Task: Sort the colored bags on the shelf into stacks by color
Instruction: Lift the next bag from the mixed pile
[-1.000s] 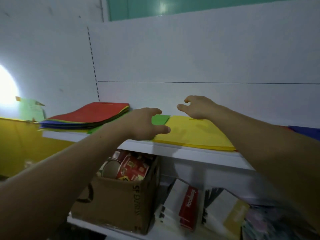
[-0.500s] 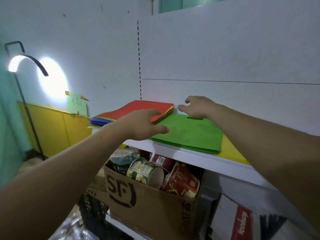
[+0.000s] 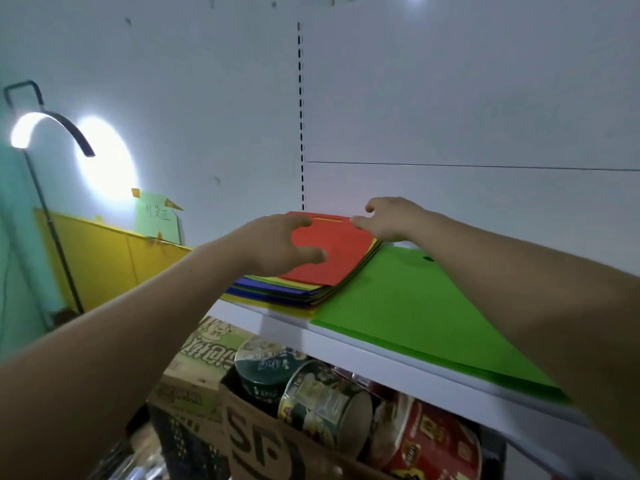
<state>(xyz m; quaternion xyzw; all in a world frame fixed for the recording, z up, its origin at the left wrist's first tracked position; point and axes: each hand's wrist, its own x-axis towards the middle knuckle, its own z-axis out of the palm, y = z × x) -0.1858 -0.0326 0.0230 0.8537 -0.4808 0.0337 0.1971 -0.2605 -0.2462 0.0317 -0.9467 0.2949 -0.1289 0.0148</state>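
The fingers [image 3: 300, 221] of your left hand [image 3: 273, 242] are spread wide, thumb and forefinger well apart, and hold nothing. They lie over the left half of the red bag [image 3: 334, 252]; you cannot tell whether they press it or hang just above it. Your right hand [image 3: 394, 218] is at the red bag's far right corner. Its thumb points at that corner, touching it or nearly so, and the other fingers are loosely curled above it. Nothing is gripped.

The red bag lies flat on top of a mixed pile [image 3: 277, 289], with blue, yellow and green edges fanning out under its near and left sides. Just right of the red bag, up against the pile, is a flat stack of green bags [image 3: 415, 306] that runs toward you under your right forearm. Pile and stack both rest on a white shelf [image 3: 381, 356], whose front edge passes below the red bag.

Lower down beneath the red bag, a cardboard box [image 3: 263, 445] holds round food tubs [image 3: 325, 400]. Far to the left of the red bag, a lit lamp [image 3: 52, 119] stands in front of the wall. A yellow panel [image 3: 104, 258] and a green paper note [image 3: 161, 216] sit between the lamp and the bag.
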